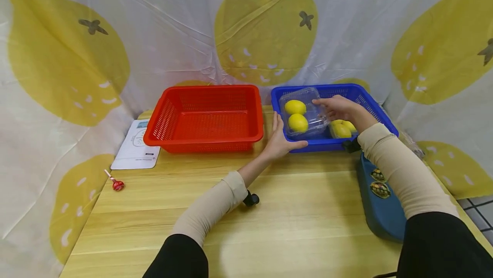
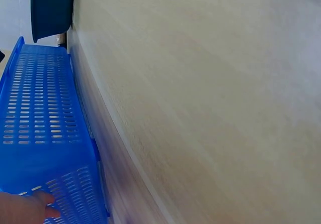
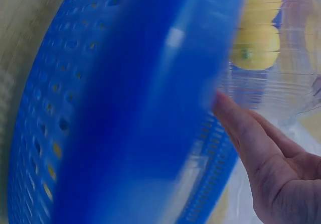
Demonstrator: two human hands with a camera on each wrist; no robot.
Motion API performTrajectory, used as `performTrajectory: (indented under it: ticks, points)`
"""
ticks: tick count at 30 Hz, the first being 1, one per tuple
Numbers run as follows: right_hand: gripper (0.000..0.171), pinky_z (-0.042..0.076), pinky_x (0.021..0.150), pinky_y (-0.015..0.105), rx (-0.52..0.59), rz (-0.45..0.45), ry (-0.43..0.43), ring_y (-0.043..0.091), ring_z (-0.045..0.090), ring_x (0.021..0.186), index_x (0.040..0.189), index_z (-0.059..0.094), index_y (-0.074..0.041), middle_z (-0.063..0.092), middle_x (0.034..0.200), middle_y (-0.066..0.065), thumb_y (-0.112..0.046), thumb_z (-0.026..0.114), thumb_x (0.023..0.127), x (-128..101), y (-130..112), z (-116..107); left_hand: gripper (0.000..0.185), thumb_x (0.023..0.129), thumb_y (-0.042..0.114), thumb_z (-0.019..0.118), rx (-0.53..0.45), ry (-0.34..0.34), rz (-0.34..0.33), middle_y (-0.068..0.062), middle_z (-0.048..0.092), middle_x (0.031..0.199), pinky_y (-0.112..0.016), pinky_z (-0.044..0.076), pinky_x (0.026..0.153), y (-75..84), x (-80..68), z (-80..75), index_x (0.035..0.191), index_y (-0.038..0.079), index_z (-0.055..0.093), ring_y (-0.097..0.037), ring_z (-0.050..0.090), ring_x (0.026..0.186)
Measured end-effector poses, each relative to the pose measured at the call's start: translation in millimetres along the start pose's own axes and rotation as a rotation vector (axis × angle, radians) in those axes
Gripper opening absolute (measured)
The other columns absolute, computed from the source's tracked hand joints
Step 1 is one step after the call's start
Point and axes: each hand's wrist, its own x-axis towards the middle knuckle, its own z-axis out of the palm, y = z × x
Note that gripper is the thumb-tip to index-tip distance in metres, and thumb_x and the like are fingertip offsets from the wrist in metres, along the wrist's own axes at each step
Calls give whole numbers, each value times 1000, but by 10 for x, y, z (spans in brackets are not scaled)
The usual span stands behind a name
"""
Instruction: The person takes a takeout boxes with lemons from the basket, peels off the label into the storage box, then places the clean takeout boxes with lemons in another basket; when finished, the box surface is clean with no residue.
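A clear plastic container (image 1: pixel 314 124) with two lemons (image 1: pixel 298 123) inside lies tilted at the left of the blue basket (image 1: pixel 319 145). My right hand (image 1: pixel 339 107) reaches over the basket and holds the container by its right side. In the right wrist view, that hand (image 3: pixel 281 169) is beside the clear plastic, partly cut off by the frame. My left hand (image 1: pixel 280 141) rests against the basket's front left corner, its fingers along the left side and its thumb stretched along the front. More lemons (image 1: pixel 341 130) sit in the basket under my right wrist.
Left of the blue basket stands a red basket (image 1: pixel 206 146). A white printed sheet (image 1: pixel 135 149) and a red lollipop (image 1: pixel 118 185) lie at the table's left. A dark teal case (image 1: pixel 385 213) sits under my right forearm. A lemon-print cloth (image 1: pixel 173 25) hangs behind.
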Motion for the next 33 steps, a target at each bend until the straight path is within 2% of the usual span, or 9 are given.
performTrajectory:
  ticks: [11,12,14,15,17,18,21,25,33]
  points:
    - [63,36,55,23,-38,44,-69,10,23,41,141,33,4,28,48,-8,-44,45,102,150,115,39,127,72,45,83,-2,-9,-2,7,-19,164,-50,21,121,-9,-13,2,157,9,-5,-27,6,153]
    - [66,44,62,24,-55,41,-77,13,38,45,144,30,5,40,53,-1,-44,44,102,149,113,44,127,73,45,83,-3,-12,-5,7,-19,164,-50,21,121,-8,-13,0,157,10,-5,-26,6,153]
    - [68,54,86,32,-88,43,-85,24,64,76,144,26,7,33,60,4,-45,42,102,156,112,54,127,73,46,83,-3,-16,-9,8,-20,163,-50,22,121,-5,-13,-4,157,11,-6,-26,6,153]
    - [73,50,100,39,-100,42,-91,32,64,101,147,21,8,45,70,12,-46,42,102,154,108,61,127,73,46,83,-2,-17,-11,8,-20,163,-50,22,121,-6,-13,-6,157,11,-6,-26,6,153]
    - [81,34,115,51,-121,43,-104,45,36,139,152,9,9,54,109,31,-46,41,102,152,99,75,128,73,46,83,-4,-17,-13,8,-20,163,-50,21,121,-9,-11,-11,157,11,-6,-26,5,153]
    - [85,28,116,55,-133,45,-105,48,19,145,152,3,9,44,132,37,-47,41,102,151,92,83,128,72,46,83,-3,-14,-13,8,-20,163,-50,21,121,-10,-10,-15,157,10,-6,-27,6,153]
    - [90,30,116,54,-156,62,-64,48,23,144,152,-1,9,15,156,35,-49,44,100,147,82,105,128,72,46,83,3,-7,-10,8,-19,164,-50,21,121,-10,-9,-16,157,10,-5,-27,6,153]
    - [89,34,114,52,-175,72,-25,48,30,141,152,4,10,21,155,35,-49,46,100,145,80,117,126,73,44,83,9,-5,-5,7,-19,164,-50,21,121,-6,-9,-18,157,9,-5,-27,6,153]
    - [91,28,116,54,-184,46,-110,49,24,143,152,-5,8,13,156,37,-51,41,101,105,129,92,127,73,45,83,7,-7,-11,8,-19,164,-50,20,121,-5,-16,-18,157,12,-6,-26,5,153]
